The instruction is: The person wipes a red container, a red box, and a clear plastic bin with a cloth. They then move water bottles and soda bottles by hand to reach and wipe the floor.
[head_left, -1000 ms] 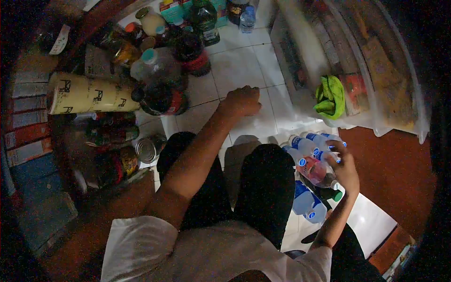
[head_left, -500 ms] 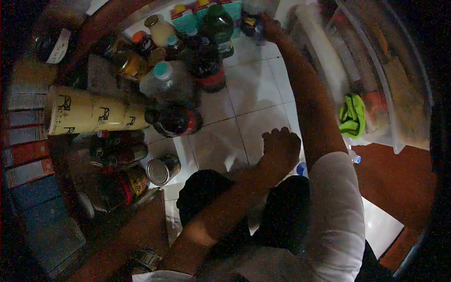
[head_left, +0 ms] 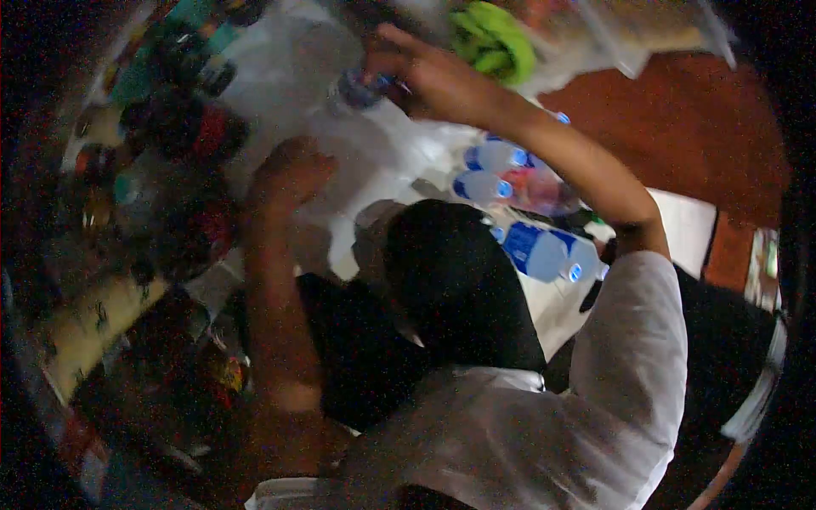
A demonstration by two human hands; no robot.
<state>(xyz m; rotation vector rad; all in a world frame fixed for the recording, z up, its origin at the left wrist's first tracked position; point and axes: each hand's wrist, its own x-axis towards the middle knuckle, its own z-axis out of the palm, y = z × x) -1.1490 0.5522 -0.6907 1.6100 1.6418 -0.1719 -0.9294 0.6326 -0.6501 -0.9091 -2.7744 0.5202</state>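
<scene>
White tiled floor [head_left: 280,59] is crowded, so your right hand [head_left: 433,76], closed around the small clear plastic bottle [head_left: 357,87], may knock standing dark bottles [head_left: 191,127] while your left hand [head_left: 289,174] rests fisted.

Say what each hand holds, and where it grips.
Right hand grips a small bottle near its cap end; view blurred. Left hand is fisted on the floor, holding nothing visible.

You have two hands in view, one green cloth [head_left: 493,38] at the far side, and at least three blue-capped water bottles [head_left: 544,253] to your right.
</scene>
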